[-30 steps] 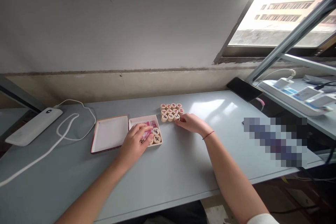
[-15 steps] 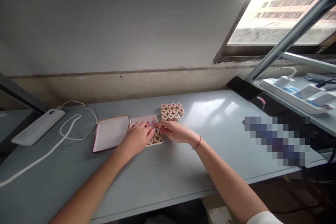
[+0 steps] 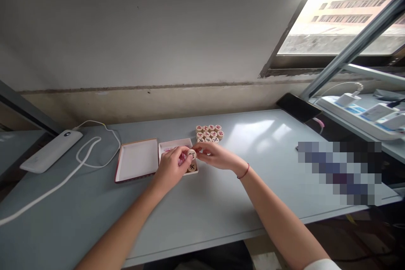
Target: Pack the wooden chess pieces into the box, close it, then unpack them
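left hand (image 3: 172,169) — xiangqi piece (image 3: 191,155) — right hand (image 3: 215,156)

Desk (image 3: 202,219) against a wall (image 3: 126,29), window (image 3: 335,12) above its right end. Along the desk from left: power bank (image 3: 50,151) with cable (image 3: 95,147) looped in front of it, box lid (image 3: 136,160), then box tray (image 3: 175,145) just beside the lid. Cluster of chess pieces (image 3: 209,133) behind and right of the tray; phone (image 3: 299,107) at the rear edge, further right. Left hand (image 3: 172,168) over the tray, right hand (image 3: 218,156) to its right, single chess piece (image 3: 191,155) between them above the tray; second chess piece (image 3: 192,168) in the tray; power strip (image 3: 357,114) on a shelf (image 3: 373,143) right of the desk
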### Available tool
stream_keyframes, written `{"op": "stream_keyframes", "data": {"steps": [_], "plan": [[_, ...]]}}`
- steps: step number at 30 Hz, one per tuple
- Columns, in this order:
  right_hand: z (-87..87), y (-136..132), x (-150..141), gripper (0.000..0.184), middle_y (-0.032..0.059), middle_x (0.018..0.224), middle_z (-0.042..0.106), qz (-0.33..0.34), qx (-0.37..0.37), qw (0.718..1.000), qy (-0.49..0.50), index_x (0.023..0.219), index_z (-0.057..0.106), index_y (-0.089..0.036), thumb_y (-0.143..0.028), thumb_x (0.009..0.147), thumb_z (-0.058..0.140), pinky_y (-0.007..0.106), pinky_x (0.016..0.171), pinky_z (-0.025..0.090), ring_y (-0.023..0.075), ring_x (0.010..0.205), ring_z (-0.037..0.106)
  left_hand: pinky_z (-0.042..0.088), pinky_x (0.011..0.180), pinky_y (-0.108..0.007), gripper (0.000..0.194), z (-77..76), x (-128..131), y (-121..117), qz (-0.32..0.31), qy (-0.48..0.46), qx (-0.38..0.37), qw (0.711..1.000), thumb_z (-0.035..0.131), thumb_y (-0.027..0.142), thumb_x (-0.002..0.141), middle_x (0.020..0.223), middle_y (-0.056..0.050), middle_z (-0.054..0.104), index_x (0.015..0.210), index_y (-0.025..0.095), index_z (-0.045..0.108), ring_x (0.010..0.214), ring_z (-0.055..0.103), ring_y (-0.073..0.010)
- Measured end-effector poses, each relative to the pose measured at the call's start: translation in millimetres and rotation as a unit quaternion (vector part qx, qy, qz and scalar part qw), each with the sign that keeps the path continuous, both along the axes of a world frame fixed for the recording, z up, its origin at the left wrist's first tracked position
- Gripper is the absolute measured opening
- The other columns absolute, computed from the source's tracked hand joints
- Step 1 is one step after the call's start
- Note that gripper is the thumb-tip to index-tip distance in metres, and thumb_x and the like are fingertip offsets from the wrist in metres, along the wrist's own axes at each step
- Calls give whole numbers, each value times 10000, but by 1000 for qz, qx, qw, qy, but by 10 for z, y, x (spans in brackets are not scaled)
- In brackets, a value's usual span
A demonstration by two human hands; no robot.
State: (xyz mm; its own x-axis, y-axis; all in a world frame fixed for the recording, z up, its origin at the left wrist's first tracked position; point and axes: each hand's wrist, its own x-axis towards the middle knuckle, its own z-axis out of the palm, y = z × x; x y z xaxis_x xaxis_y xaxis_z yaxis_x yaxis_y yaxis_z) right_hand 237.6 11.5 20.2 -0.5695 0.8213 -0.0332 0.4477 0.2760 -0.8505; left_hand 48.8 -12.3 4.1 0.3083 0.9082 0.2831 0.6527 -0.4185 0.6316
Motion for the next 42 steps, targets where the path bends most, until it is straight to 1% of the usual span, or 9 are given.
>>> {"op": "stream_keyframes", "data": {"steps": [5,10,12,17,23,28,31,38,42], "plan": [[98,24,109,237,31,787,621,-22,-64,997,35,976,616,-166,-339,857,506,202,505,430,122,675,580,500,803,-274,126,62,-18,-52,24,-82,-17,996,525,316,864,980,-9,685,917,229,599,897,634,-158],[146,137,585,234,22,676,589,-237,-29,971,0,901,633,-146,-344,794,564,216,472,434,106,567,525,525,799,-274,160,72,-53,-52,65,-166,-45,983,555,338,847,927,-7,683,949,225,602,853,652,-147],[109,182,766,214,31,685,606,-265,-61,961,-48,891,625,-149,-324,770,600,222,476,441,111,572,529,533,816,-280,201,52,-61,-39,69,-189,-56,978,545,340,852,953,-17,678,1004,227,612,863,657,-147],[-64,261,902,164,39,737,630,-267,-143,949,-88,849,531,-164,-252,745,623,206,455,420,97,552,528,540,854,-292,278,-16,-52,-18,63,-220,-90,969,592,308,821,1087,-35,653,1089,240,611,930,657,-155],[26,213,754,241,1,654,537,-240,-83,958,-131,711,518,-171,-393,796,560,199,438,311,77,524,421,544,804,-296,262,34,-14,-76,46,-147,-73,985,607,317,830,991,-22,657,1080,241,606,830,649,-148],[218,-3,261,378,-21,625,464,-31,-117,992,27,791,582,-164,-526,853,489,214,478,292,77,539,371,525,822,-300,247,12,51,-148,-9,-70,23,997,611,328,849,1053,-28,627,1089,268,617,913,628,-165],[240,-73,78,378,-35,605,430,18,-140,988,60,740,552,-169,-527,854,508,213,486,281,73,540,365,530,771,-279,246,-29,66,-164,-18,-60,39,997,611,320,854,1040,-31,621,1094,267,611,909,628,-166],[197,88,605,469,-32,596,398,-177,-98,979,-8,633,430,-188,-616,814,495,224,467,255,77,527,330,488,909,-338,286,29,-5,-133,9,-39,18,999,535,353,896,1148,-48,613,1165,264,567,1062,587,-196],[87,167,831,523,-32,585,391,-214,-131,965,-79,603,397,-192,-679,744,528,221,458,253,76,517,328,489,904,-338,264,43,-21,-125,13,-40,11,999,498,338,912,1146,-54,617,1148,249,576,1062,586,-198]]}}
